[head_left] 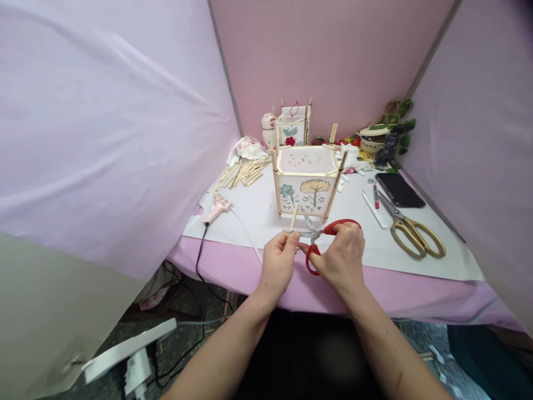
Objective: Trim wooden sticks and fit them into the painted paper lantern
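Observation:
My left hand [280,258] is closed, pinching a short wooden stick [295,216] that points up and away from me. Fingers through its red handles, my right hand [345,253] grips a pair of scissors [315,236]. The scissor blades are apart, and one reaches across the stick just above my left fingertips. Whether the blade touches the stick I cannot tell. Just beyond both hands stands a box-shaped paper lantern [308,194] with wooden stick corners and trees drawn on its front.
Behind stands a second lantern [290,133] beside a white bottle [268,130]. Loose wooden sticks [245,172] and a pink glue gun [217,209] with its cord lie left. On the right are gold-handled scissors [416,236], a phone [400,189], a white pen [374,210] and a red marker [376,196].

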A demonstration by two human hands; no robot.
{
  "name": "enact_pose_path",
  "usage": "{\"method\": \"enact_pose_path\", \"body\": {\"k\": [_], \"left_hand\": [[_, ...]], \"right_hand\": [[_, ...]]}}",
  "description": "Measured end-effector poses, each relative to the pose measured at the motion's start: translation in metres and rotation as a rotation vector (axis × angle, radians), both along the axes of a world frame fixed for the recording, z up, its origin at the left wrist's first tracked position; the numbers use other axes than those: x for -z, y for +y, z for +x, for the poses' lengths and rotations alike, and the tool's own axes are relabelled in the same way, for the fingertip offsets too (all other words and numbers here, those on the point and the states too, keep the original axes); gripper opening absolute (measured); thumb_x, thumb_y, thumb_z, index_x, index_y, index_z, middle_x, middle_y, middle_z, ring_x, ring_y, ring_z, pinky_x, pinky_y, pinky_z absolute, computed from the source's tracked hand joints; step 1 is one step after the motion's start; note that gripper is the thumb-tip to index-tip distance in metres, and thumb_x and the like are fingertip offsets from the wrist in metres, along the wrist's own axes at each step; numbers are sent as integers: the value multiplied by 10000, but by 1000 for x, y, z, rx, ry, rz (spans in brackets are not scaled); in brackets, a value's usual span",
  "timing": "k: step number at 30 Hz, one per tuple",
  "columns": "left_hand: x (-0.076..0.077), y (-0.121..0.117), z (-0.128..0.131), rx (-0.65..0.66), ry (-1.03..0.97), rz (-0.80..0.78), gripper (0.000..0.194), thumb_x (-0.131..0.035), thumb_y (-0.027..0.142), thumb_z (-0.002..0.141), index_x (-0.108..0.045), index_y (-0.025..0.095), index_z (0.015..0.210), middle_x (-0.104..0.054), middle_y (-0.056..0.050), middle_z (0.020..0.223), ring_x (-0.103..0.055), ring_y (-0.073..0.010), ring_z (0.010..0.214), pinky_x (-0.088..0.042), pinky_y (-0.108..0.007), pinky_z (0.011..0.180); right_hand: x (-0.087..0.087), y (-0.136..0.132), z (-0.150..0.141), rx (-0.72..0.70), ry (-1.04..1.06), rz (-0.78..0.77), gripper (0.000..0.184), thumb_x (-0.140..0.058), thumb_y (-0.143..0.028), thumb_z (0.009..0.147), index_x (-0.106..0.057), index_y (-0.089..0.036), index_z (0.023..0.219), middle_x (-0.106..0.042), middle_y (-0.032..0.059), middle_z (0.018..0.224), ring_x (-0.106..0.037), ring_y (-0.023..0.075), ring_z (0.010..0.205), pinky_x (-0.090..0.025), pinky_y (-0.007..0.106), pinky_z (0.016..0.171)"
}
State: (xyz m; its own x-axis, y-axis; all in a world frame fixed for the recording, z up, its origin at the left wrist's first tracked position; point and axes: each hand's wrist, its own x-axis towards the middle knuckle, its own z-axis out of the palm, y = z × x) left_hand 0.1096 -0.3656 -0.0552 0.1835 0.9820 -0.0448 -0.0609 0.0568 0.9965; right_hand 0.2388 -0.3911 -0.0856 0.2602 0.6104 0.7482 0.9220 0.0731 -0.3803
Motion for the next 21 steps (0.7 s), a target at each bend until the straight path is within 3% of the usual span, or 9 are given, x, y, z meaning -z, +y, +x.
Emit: {"method": "enact_pose_path", "body": {"k": [3,6,9,11,14,17,21], "left_hand": [[-6,-1,1,57,-71,-74,435,-611,530,765,-452,168,584,-316,78,452,-251,-39,408,-215,-185,401],[-3,-3,-1,127,-145,-194,485,-617,558,750,-377,179,565,-272,93,430,-190,-20,369,-147,-179,371],[15,-7,-5,135,-161,-397,519,-598,607,738,-327,200,566,-218,109,404,-143,-18,336,-77,-187,348],[28,-10,-5,144,-192,-490,503,-603,606,735,-337,201,599,-209,118,418,-129,-17,342,-62,-183,349],[32,-10,-1,195,-281,-427,405,-647,523,744,-424,185,747,-237,119,494,-143,-17,389,-78,-159,375],[19,-10,3,228,-292,-366,352,-616,495,782,-451,206,897,-225,117,525,-141,-30,412,-78,-152,389],[6,-12,1,255,-302,-318,328,-573,502,812,-429,213,868,-205,114,529,-128,-35,415,-91,-153,389]], "right_hand": [[0,-2,0,3,-6,4,471,-650,-485,716,-398,-191,986,-459,110,942,-442,298,894,-380,447,746],[0,-2,19,20,29,-18,475,-653,-502,716,-402,-193,975,-462,102,932,-450,290,874,-383,445,737],[-4,-3,58,221,148,63,501,-646,-542,717,-402,-186,972,-441,88,900,-444,258,785,-389,432,689],[-10,-6,77,357,155,80,582,-694,-571,658,-416,-176,982,-446,108,934,-445,280,831,-387,456,725],[-16,-12,77,234,66,-47,593,-736,-557,597,-437,-179,944,-459,95,907,-460,281,831,-398,447,733],[-13,-17,52,100,16,-140,509,-713,-477,635,-437,-184,947,-482,81,882,-482,268,813,-409,421,713],[-2,-18,27,-17,-59,-204,396,-660,-357,664,-432,-194,944,-507,84,882,-490,274,817,-408,406,697]]}}
